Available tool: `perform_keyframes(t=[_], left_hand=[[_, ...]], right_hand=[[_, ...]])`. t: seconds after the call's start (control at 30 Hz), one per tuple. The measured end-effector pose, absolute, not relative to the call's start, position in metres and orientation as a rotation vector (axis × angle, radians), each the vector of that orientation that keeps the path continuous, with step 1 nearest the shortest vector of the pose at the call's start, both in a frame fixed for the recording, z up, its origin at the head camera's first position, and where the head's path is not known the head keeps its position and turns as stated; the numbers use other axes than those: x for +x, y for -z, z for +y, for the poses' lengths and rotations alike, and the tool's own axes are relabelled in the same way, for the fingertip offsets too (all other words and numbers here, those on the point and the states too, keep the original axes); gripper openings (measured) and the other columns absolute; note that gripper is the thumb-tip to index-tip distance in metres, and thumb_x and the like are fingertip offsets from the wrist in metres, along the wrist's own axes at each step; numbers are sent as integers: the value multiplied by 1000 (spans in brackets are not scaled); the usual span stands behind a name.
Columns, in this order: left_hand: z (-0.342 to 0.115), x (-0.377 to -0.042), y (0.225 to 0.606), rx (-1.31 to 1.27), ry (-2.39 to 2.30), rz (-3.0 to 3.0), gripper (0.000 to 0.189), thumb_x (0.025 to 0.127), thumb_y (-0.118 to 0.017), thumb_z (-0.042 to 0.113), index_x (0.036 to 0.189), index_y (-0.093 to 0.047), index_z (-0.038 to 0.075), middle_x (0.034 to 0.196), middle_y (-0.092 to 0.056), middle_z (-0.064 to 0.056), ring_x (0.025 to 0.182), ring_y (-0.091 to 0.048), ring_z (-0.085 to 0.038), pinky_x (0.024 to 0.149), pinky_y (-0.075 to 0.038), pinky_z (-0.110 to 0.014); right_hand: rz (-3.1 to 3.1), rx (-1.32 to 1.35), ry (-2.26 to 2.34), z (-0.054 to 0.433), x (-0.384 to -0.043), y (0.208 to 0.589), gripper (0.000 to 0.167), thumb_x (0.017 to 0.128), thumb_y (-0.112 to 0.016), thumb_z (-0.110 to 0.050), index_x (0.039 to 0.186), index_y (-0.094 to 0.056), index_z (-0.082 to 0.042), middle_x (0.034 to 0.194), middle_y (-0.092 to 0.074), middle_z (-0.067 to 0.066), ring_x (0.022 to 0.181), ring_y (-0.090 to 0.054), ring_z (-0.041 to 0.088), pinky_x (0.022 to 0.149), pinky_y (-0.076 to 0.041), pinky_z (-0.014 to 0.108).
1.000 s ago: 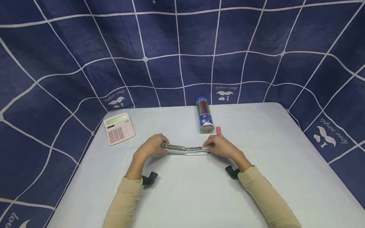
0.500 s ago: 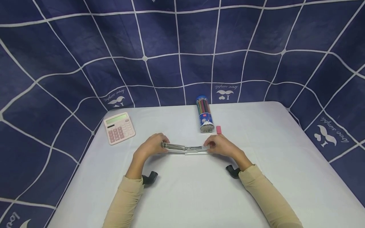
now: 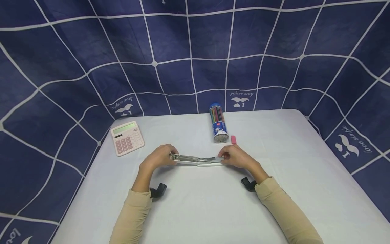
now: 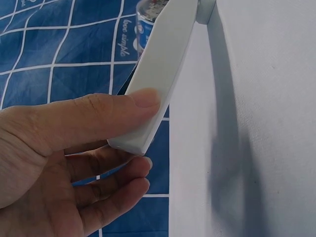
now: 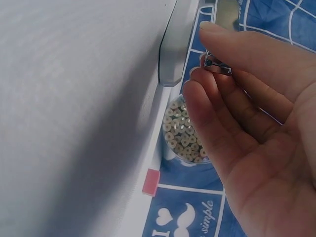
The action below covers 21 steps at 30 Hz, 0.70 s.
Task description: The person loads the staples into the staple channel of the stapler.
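Note:
A white stapler (image 3: 186, 162) lies opened out lengthwise in the middle of the head view, its metal inside showing. My left hand (image 3: 160, 156) grips the end of its raised cover; in the left wrist view the thumb presses the cover's white side (image 4: 160, 59) and the fingers curl behind. At the other end, my right hand (image 3: 237, 156) pinches the metal staple rail (image 5: 217, 66) between thumb and fingertips. Below that rail, the white base (image 5: 174, 59) stands apart from the fingers in the right wrist view.
A clear tub of colored pencils (image 3: 218, 123) lies behind the stapler, with a pink eraser (image 3: 233, 140) beside it. A pink calculator (image 3: 127, 138) sits at the back left of the white table (image 3: 201, 210). A dark blue checked cloth (image 3: 210, 44) hangs behind.
My left hand has shifted slightly left with the stapler's cover end. The right hand's fingertips have slid a little to the right along the rail end.

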State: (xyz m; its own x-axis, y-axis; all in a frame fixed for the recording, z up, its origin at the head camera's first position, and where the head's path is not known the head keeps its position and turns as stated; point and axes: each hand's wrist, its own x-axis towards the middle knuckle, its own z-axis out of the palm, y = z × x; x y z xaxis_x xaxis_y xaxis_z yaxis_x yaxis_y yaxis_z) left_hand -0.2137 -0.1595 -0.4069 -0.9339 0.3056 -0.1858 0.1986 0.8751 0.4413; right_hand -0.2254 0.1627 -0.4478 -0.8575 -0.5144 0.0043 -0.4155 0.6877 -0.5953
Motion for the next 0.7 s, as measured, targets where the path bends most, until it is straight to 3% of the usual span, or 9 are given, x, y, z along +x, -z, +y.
perform_keyframes(t=[0.5,0.7], left_hand=[[-160,-214,402,441,-630,2806,38,73,-81,17,108,-71,7,102,-70,-7,87,-60,-19,86,-54,-41],[-160,-213,400,503,-690,2806,37,74,-80,19,107,-71,7,90,-66,-2,78,-54,-16,71,-49,-30]], right_hand=[[2736,-740,896,161,-226,449,24,76,-78,-5,99,-73,-6,86,-68,0,75,-55,9,69,-49,21],[2730,-729,898,162,-224,450,23,77,-76,-4,100,-72,-5,87,-68,0,77,-54,10,70,-49,23]])
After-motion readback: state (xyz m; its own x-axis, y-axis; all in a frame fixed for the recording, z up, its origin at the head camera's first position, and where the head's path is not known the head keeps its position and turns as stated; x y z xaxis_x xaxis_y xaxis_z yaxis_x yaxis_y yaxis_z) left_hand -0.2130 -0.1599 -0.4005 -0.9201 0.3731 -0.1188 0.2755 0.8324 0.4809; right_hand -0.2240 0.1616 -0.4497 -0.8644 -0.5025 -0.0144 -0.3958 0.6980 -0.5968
